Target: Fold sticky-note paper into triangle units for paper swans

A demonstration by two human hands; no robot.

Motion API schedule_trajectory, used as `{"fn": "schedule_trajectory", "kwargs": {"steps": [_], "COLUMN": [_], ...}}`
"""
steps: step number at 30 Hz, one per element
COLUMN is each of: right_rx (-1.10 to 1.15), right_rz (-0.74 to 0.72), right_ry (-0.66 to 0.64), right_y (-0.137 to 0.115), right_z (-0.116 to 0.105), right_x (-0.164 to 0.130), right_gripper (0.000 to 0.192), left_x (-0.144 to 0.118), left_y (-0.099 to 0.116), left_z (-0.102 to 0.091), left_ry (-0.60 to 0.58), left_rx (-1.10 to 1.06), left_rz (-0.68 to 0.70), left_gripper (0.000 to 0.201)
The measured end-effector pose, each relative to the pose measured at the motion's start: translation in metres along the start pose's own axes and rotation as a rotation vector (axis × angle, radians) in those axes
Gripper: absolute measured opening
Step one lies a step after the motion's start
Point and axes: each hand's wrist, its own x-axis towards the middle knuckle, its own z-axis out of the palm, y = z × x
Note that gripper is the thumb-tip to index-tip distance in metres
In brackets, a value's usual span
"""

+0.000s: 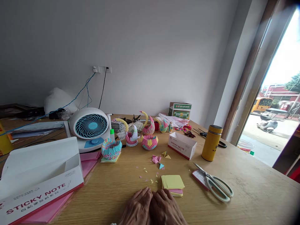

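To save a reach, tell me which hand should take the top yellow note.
Likely the right hand: its fingers lie at the near edge of the note stack, while the left hand rests farther from it.

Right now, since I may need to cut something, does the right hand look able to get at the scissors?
Probably yes: from the right hand, close to the yellow notes, bare tabletop leads across to the scissors, and nothing lies on top of them.

The wood-grain tabletop is scattered with folded paper triangles. A yellow flask and stacked sticky notes are also supported.
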Motion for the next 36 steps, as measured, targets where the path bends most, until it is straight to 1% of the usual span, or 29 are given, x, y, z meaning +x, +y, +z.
{"fn": "schedule_trajectory", "kwargs": {"steps": [3, 6, 9, 12, 14, 16, 18, 20, 23, 26, 28, 30, 33, 36], "right_rx": [-0.018, -0.072, -0.099, -0.127, -0.152, -0.157, -0.137, -0.098, -0.011, 0.047, 0.061, 0.061, 0.036, 0.013], "right_rz": [-0.022, -0.041, 0.005, 0.022, 0.014, 0.022, 0.046, 0.087, 0.165, 0.189, 0.162, 0.13, 0.108, 0.102], "right_ry": [0.001, -0.012, -0.039, -0.018, -0.004, -0.013, -0.016, 0.019, 0.073, 0.091, 0.092, 0.061, -0.007, -0.02], "right_y": [0.002, 0.004, 0.005, 0.005, 0.005, 0.005, 0.007, 0.009, 0.011, 0.012, 0.012, 0.011, 0.009, 0.007], "right_z": [0.006, 0.014, 0.023, 0.03, 0.034, 0.037, 0.041, 0.045, 0.05, 0.049, 0.046, 0.04, 0.032, 0.029], "right_x": [-0.004, -0.007, -0.007, -0.006, -0.006, -0.008, -0.011, -0.015, -0.02, -0.022, -0.021, -0.019, -0.014, -0.013], "right_gripper": [0.024, 0.021, 0.017, 0.019, 0.02, 0.018, 0.017, 0.017, 0.016, 0.016, 0.018, 0.022, 0.027, 0.026], "left_x": [0.001, 0.003, 0.007, 0.008, 0.008, 0.008, 0.007, 0.006, 0.003, 0.001, -0.001, -0.001, 0.0, 0.001], "left_y": [-0.001, -0.002, -0.002, 0.0, 0.003, 0.003, 0.001, -0.003, -0.01, -0.013, -0.013, -0.01, -0.005, -0.002], "left_z": [0.0, 0.0, 0.001, 0.0, -0.001, 0.0, 0.004, 0.011, 0.02, 0.021, 0.018, 0.014, 0.009, 0.006], "left_ry": [0.014, 0.026, 0.013, 0.037, 0.059, 0.068, 0.066, 0.093, 0.116, 0.089, 0.065, 0.047, 0.036, 0.038], "left_rx": [-0.024, -0.101, -0.169, -0.167, -0.151, -0.135, -0.113, -0.055, 0.069, 0.156, 0.191, 0.203, 0.176, 0.136], "left_rz": [-0.054, -0.142, -0.221, -0.267, -0.292, -0.283, -0.242, -0.229, -0.142, -0.066, -0.044, -0.049, -0.077, -0.097], "left_gripper": [0.057, 0.054, 0.058, 0.061, 0.059, 0.056, 0.054, 0.049, 0.039, 0.033, 0.035, 0.038, 0.046, 0.051]}}
